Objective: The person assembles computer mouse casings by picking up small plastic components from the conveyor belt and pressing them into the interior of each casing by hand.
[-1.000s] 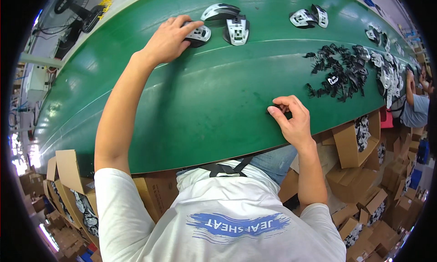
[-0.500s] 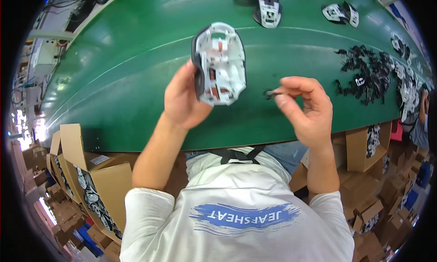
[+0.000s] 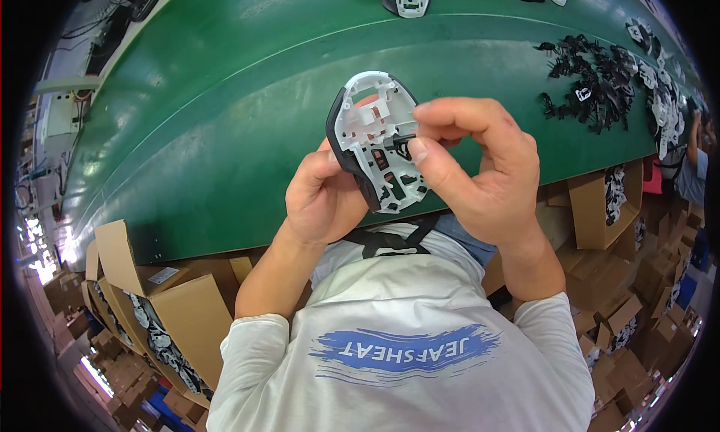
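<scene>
My left hand (image 3: 322,203) is closed around the left side of a computer mouse shell (image 3: 362,129), its inner side turned up. White ribs and cut-outs line the shell, with a black outer edge. From the right, my right hand (image 3: 491,173) pinches a small black plastic part (image 3: 400,142) between thumb and forefinger. That part lies over the middle of the shell; whether it is seated there I cannot tell, as the fingertips cover some of it.
A heap of small black plastic parts (image 3: 600,87) lies on the green table (image 3: 225,132) to the right, beside a row of white pieces (image 3: 665,109). More shells (image 3: 410,0) sit at the far edge. Cardboard boxes (image 3: 191,312) flank me. A co-worker's arm (image 3: 696,136) shows at far right.
The shell has come down nearer to me and tilted. My right hand has moved left, bringing the small black part from beside the shell onto it.
</scene>
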